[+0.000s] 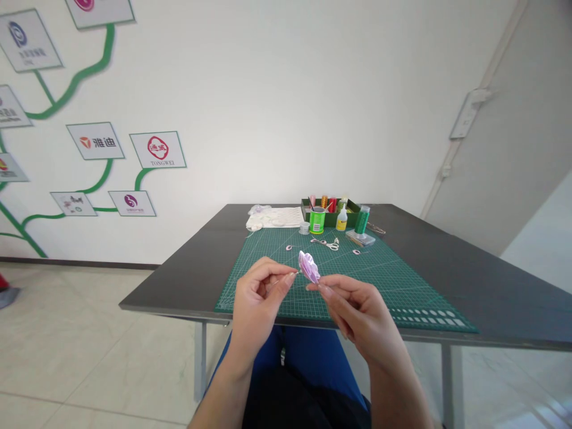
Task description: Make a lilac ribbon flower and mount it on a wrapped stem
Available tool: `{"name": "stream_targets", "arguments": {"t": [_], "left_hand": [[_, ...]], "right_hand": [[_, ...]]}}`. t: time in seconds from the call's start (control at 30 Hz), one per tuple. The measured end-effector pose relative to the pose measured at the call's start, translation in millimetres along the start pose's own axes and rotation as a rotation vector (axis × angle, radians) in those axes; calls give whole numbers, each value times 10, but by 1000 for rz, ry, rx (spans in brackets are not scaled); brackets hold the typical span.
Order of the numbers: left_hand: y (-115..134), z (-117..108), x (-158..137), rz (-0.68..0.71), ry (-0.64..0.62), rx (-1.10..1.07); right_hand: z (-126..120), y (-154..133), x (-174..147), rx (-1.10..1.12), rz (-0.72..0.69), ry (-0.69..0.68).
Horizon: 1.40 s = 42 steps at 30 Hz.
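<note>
Between my two hands is a small lilac fabric flower [308, 266], held up above the green cutting mat [263, 250]. My left hand [263, 292] pinches a thin stem at the flower's left side with thumb and forefinger. On the other side, the fingertips of my right hand [355, 304] are closed on the flower's lower right edge. Beyond the hands, white-handled scissors [331, 245] lie on the mat. Small petal-like pieces on thin wires rest near them, one to the left [289, 247] and one to the right [356, 251].
At the back of the dark table [179, 280] stand a bright green can [317, 221], a glue bottle [342, 219] and a green thread spool [362, 220]. Behind them a dark green box [353, 215] holds several spools. White material [277, 217] lies at the back left.
</note>
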<state>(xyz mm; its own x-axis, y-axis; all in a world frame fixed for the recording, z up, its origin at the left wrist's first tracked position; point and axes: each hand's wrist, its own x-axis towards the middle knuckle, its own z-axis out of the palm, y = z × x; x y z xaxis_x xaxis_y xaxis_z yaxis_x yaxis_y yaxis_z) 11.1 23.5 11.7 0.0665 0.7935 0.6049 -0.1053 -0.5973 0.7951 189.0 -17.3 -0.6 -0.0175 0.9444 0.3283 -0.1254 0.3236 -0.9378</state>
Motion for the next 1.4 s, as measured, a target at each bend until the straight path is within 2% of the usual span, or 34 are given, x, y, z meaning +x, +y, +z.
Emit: {"name": "stream_targets", "arguments": {"t": [0.17, 0.4, 0.47, 0.57, 0.67, 0.87, 1.03, 1.17, 1.27, 1.4], "left_hand": [[40, 16, -29, 57, -10, 138], [41, -13, -12, -11, -112, 50], [43, -28, -9, -31, -124, 2], [41, -42, -15, -25, -118, 9], [37, -44, -25, 28, -92, 97], [61, -42, -46, 218, -93, 349], [77, -34, -85, 384, -134, 455], [69, -38, -114, 464, -152, 494], [76, -46, -124, 497, -154, 494], [107, -49, -130, 497, -138, 493]], "right_hand": [[-60, 48, -29, 36, 14, 35], [-61, 93, -14, 43, 16, 68], [-77, 69, -19, 13, 30, 8], [-113, 7, -52, -71, 58, -156], [-149, -65, -110, -134, 56, -227], [-183, -306, -129, -186, -27, -226], [-157, -593, 47, -255, -83, -276], [-138, -743, 216, -323, -133, -251], [-148, -783, 346, -376, -172, -253], [-190, -729, 526, -441, -153, -313]]}}
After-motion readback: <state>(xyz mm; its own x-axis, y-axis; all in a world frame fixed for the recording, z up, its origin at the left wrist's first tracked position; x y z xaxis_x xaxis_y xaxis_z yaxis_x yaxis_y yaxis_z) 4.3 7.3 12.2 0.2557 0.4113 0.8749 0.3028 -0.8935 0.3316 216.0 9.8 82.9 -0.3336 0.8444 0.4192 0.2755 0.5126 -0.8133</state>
